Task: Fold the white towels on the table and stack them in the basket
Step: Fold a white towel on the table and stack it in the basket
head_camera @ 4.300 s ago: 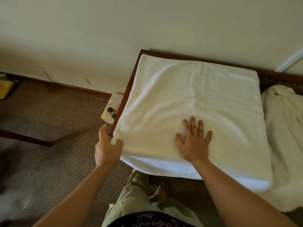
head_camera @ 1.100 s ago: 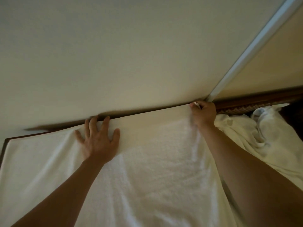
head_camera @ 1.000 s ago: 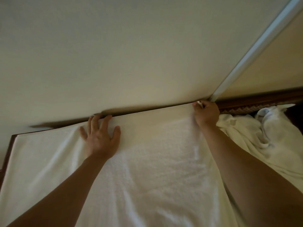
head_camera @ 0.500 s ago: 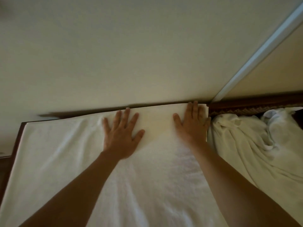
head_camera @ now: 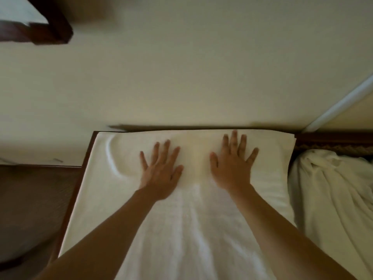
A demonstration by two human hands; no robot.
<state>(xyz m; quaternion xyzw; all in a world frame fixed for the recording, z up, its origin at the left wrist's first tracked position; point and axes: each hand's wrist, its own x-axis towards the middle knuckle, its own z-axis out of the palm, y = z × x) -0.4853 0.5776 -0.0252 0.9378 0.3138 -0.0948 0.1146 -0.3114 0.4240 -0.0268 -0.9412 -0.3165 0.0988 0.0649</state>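
A white towel (head_camera: pixel 113 190) lies spread flat over the dark wooden table (head_camera: pixel 88 150), reaching the far edge by the wall. My left hand (head_camera: pixel 159 170) presses flat on the towel near its far edge, fingers spread. My right hand (head_camera: pixel 234 164) lies flat beside it, a little to the right, fingers spread too. A curved crease shows in the towel left of my left hand. A second white towel (head_camera: pixel 333 188) sits crumpled at the right, beside the flat one. No basket is in view.
A cream wall (head_camera: pixel 181 77) rises directly behind the table. A white strip (head_camera: pixel 339 104) runs up the wall at the right. Brown carpet (head_camera: pixel 34 203) lies left of the table. A dark wooden piece (head_camera: pixel 50 23) shows at the top left.
My right hand let go of the towel's far right corner and now lies flat. Both hands slid toward the middle of the far edge. The view has pulled back and shifted left.
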